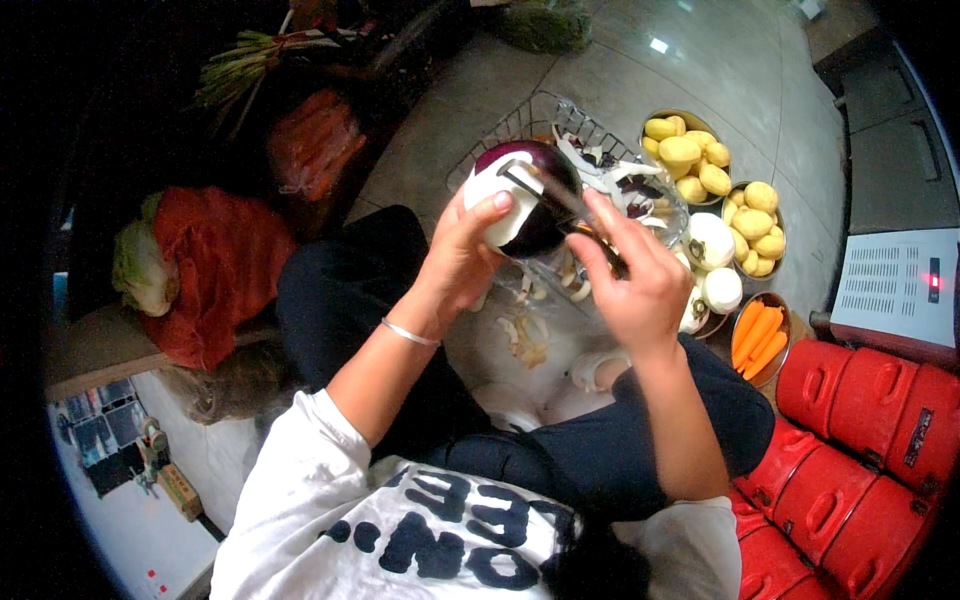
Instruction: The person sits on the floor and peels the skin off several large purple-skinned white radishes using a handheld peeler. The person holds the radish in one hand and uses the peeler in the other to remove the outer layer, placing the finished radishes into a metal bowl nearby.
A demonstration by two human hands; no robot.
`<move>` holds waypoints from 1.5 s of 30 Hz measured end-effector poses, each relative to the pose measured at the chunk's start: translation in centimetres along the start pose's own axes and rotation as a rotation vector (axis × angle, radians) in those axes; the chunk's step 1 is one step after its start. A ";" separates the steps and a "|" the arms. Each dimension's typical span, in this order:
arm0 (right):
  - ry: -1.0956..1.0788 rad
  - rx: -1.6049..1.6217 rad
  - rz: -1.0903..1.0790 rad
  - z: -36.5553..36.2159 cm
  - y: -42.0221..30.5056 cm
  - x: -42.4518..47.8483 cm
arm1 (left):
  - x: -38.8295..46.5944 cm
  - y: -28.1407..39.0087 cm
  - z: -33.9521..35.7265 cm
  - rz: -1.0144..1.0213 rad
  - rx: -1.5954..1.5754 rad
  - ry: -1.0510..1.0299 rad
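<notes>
A large round eggplant (551, 217), partly peeled to white flesh, rests in my left hand (469, 244), with the thumb on its pale side. My right hand (637, 277), slightly blurred, is closed around the handle of a vegetable peeler (536, 184), whose blade end lies over the eggplant. Beneath and beyond them stands a wire basket (525, 112) lined with clear plastic, holding white and dark purple peelings (630, 180). Right of the basket, several peeled eggplants (710, 241) are grouped together.
Two metal bowls of peeled potatoes (681, 151) and a bowl of peeled carrots (759, 337) stand to the right, beside red crates (832, 465). On the left are a red mesh sack (214, 277) and a cabbage (146, 262). Some peelings (529, 341) lie on the floor between my legs.
</notes>
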State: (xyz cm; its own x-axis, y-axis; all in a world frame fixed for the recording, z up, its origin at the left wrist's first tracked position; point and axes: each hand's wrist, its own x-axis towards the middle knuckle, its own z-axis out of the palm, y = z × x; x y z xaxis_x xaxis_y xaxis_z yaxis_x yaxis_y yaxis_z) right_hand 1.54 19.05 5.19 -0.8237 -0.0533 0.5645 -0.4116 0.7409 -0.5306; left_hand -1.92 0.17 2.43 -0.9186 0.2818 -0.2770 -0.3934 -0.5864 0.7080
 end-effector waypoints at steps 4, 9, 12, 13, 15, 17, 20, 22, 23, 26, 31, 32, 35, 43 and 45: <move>-0.036 -0.131 0.046 -0.5 0.2 0.8 | -0.2 0.0 -0.1 0.151 0.124 -0.011; -0.317 -0.093 0.327 0.7 4.4 0.2 | -1.0 0.2 -0.3 0.222 0.247 -0.085; -0.323 -0.052 0.414 1.4 4.6 0.0 | -0.9 1.2 -0.5 0.253 0.290 -0.122; -0.291 -0.016 0.445 1.1 4.0 0.3 | -0.9 1.3 -0.5 0.241 0.311 -0.091; -0.196 0.111 0.489 -0.7 2.7 1.4 | -0.6 1.3 -0.9 0.217 0.344 -0.058; -0.037 0.112 0.044 -1.1 2.3 1.5 | -0.3 1.1 -1.4 0.195 0.371 -0.053; -0.187 -0.043 -0.001 -1.6 1.5 1.4 | -0.7 1.1 -1.2 0.183 0.369 -0.078; -0.137 0.025 0.074 -0.9 2.9 1.7 | -0.7 1.4 -1.1 0.212 0.430 -0.115; -0.156 0.037 0.158 -0.7 3.4 1.8 | -0.7 1.5 -1.0 0.252 0.481 -0.177; -0.375 -0.020 0.270 -0.2 5.2 0.6 | -1.0 1.9 -0.8 0.300 0.496 -0.283; -0.173 0.133 0.226 -2.1 3.6 1.2 | -0.6 1.9 -1.1 0.240 0.522 -0.200; -0.143 0.142 0.095 -2.5 3.1 1.3 | -0.6 1.9 -1.0 0.214 0.519 -0.187; -0.304 -0.070 -0.022 -3.5 1.8 1.4 | -0.7 1.8 -0.8 0.141 0.520 -0.150; -0.335 -0.249 0.082 -0.9 6.4 0.7 | -1.0 1.6 -0.5 0.175 0.557 -0.261; -0.224 -0.095 0.113 -1.6 5.7 0.5 | -0.9 2.0 -0.5 0.125 0.602 -0.189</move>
State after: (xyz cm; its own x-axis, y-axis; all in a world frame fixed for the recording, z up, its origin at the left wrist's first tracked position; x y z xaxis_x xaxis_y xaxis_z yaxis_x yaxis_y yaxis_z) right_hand -0.59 24.27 3.43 -0.9323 -0.1057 0.3459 -0.2828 0.8093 -0.5149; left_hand -1.86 -1.62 3.80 -0.9121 0.4003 -0.0886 -0.1439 -0.1104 0.9834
